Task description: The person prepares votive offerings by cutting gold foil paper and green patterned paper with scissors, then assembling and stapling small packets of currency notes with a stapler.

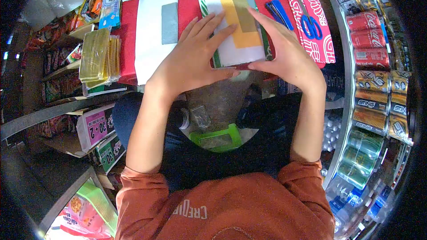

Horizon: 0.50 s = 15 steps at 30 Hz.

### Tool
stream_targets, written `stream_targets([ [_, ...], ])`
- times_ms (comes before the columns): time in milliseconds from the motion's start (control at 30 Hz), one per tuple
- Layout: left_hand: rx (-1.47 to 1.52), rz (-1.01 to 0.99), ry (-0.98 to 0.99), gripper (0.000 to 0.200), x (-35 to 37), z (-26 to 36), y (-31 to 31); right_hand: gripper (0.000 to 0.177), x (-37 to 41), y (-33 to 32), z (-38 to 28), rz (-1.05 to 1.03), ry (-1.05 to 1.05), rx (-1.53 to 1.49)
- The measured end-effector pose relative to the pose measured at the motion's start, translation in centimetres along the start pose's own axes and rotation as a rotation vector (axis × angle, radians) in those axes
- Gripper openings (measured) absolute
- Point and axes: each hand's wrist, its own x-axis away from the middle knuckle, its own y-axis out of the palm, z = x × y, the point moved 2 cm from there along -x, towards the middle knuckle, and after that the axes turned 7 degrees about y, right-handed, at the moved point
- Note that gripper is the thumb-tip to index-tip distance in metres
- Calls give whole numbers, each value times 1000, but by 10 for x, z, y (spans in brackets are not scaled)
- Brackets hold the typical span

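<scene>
A white paper sheet (249, 55) with a gold rectangle (227, 8) and a grey patch on it lies over green patterned paper (216, 58). My left hand (200, 53) rests its spread fingers on the sheet's left side, with the thumb near its lower edge. At the right side my right hand (289, 55) curves with thumb and fingers apart, fingertips right at the sheet's edge. Left of them lies another white sheet (149, 40) bearing a grey rectangle (169, 24). A blue stapler (280, 14) and blue-handled scissors (311, 26) lie to the right.
Pink patterned paper (322, 46) lies under the scissors on the red tabletop (129, 40). A wrapped stack of yellowish sheets (100, 58) sits at the left edge. Shelves of packets stand left; drink cans (367, 40) line the right. A green plastic stool (218, 138) is below.
</scene>
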Motion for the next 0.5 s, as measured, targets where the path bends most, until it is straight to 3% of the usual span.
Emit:
stream_targets([
  [500, -21, -1, -32, 79, -2, 4, 5, 111, 0, 0, 3, -6, -26, -26],
])
